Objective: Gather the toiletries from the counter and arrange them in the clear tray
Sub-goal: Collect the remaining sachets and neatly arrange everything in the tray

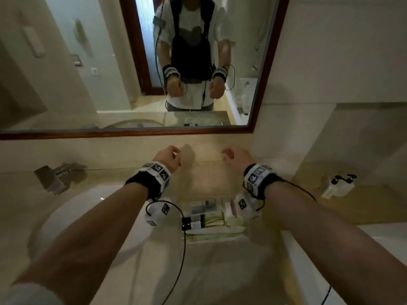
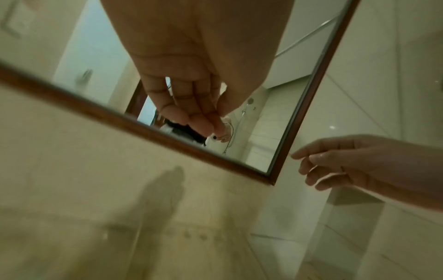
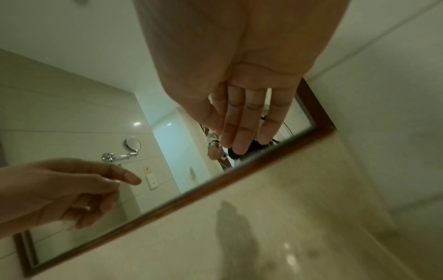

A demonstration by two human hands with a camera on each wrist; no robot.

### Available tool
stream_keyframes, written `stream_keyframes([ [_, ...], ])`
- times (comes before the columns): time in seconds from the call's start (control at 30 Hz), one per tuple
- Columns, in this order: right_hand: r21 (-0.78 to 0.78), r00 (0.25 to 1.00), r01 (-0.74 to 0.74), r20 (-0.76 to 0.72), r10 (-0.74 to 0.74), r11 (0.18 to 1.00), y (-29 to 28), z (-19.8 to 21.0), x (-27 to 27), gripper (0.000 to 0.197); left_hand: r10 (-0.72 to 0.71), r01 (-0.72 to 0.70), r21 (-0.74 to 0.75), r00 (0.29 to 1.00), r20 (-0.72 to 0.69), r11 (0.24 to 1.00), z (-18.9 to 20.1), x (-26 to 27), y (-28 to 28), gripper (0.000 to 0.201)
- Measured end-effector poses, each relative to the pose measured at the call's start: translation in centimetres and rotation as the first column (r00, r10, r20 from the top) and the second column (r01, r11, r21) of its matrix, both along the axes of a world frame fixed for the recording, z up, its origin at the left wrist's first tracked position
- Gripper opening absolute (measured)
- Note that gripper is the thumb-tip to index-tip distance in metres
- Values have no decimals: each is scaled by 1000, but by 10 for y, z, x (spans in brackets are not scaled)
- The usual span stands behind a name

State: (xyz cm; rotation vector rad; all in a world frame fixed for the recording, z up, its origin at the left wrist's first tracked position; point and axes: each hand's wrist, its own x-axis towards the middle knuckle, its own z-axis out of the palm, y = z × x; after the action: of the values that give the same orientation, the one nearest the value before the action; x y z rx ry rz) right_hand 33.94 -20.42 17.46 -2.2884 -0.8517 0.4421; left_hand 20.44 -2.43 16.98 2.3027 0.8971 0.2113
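Observation:
The clear tray [image 1: 209, 237] lies on the beige counter between my forearms. It holds small dark-capped bottles [image 1: 191, 223] and pale packets [image 1: 231, 225]. Both hands hover above the counter beyond the tray, near the wall under the mirror. My left hand [image 1: 170, 157] has loose, relaxed fingers [image 2: 191, 113] and holds nothing. My right hand [image 1: 234, 158] is also empty, and its fingers [image 3: 242, 128] are nearly straight. Each wrist view shows the other hand, the right hand [image 2: 335, 163] and the left hand [image 3: 79, 189], with loosely bent fingers. My wrist bands hide part of the tray's contents.
A white sink basin [image 1: 88, 216] sits left of the tray, with a chrome faucet [image 1: 55, 179] behind it. Black-pump dispensers [image 1: 339, 186] stand at the right on the counter. A wood-framed mirror [image 1: 132, 133] hangs on the wall ahead. A white ledge [image 1: 374, 236] is at the right.

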Motion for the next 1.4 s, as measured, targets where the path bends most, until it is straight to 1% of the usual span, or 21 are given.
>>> stream_keyframes([
  [0.13,78,988,-4,157,-9,997,21,83,20,26,10,-19,146,998,63,989,82,2,25,24],
  [0.2,145,980,17,196,-46,989,28,128,30,26,14,-40,219,993,120,975,129,-2,41,25],
  [0.3,197,969,60,225,-104,979,37,196,39,28,1,-55,336,987,160,940,200,-15,68,24],
  [0.37,207,950,61,289,-121,976,43,239,40,29,-3,-77,406,981,192,911,245,-23,83,23],
  [0.5,246,902,88,392,-182,965,53,311,28,31,-11,-126,503,965,261,855,320,-43,99,23],
  [0.63,346,886,83,404,-228,934,64,360,10,32,-19,-161,533,948,316,831,372,-64,111,24],
  [0.7,383,885,70,402,-234,921,70,374,-1,33,-29,-163,520,940,341,838,385,-72,116,25],
  [0.77,422,890,48,394,-231,905,76,380,-14,33,-28,-177,490,923,383,853,385,-79,120,26],
  [0.83,508,906,29,351,-238,861,81,367,-28,28,-15,-209,434,889,458,876,362,-80,121,25],
  [0.87,555,920,23,314,-235,832,84,349,-35,24,-7,-219,413,877,481,884,336,-78,120,24],
  [0.9,582,938,18,272,-215,813,86,320,-41,21,-9,-195,391,887,462,900,301,-74,113,24],
  [0.93,572,957,12,232,-176,820,87,283,-48,19,-23,-129,354,918,396,926,258,-70,103,24],
  [0.97,515,973,-4,200,-116,857,84,241,-56,19,-47,-41,292,957,286,955,210,-67,89,22],
  [1.03,224,991,-22,134,-9,974,74,146,-66,25,-84,71,167,994,73,983,108,-62,59,22],
  [1.07,45,997,-21,76,18,999,64,97,-70,29,-100,100,119,995,-12,988,62,-60,44,23],
  [1.1,-102,1000,-14,2,15,995,53,47,-72,31,-123,129,66,988,-91,989,20,-59,29,23],
  [1.17,-274,989,8,-141,-48,962,24,-36,-73,32,-207,206,-29,952,-226,978,-44,-56,-1,16],
  [1.23,-359,971,27,-211,-109,933,-5,-92,-69,28,-275,264,-77,912,-304,961,-84,-48,-25,13],
  [1.3,-452,965,33,-217,-146,891,-27,-119,-64,21,-288,277,-82,895,-341,957,-110,-37,-41,25],
  [1.33,-460,970,27,-202,-134,888,-36,-129,-59,27,-299,293,-73,877,-376,953,-121,-31,-47,31],
  [1.4,-486,980,2,-174,-99,874,-49,-142,-50,51,-360,378,-56,812,-459,924,-135,-15,-56,36],
])
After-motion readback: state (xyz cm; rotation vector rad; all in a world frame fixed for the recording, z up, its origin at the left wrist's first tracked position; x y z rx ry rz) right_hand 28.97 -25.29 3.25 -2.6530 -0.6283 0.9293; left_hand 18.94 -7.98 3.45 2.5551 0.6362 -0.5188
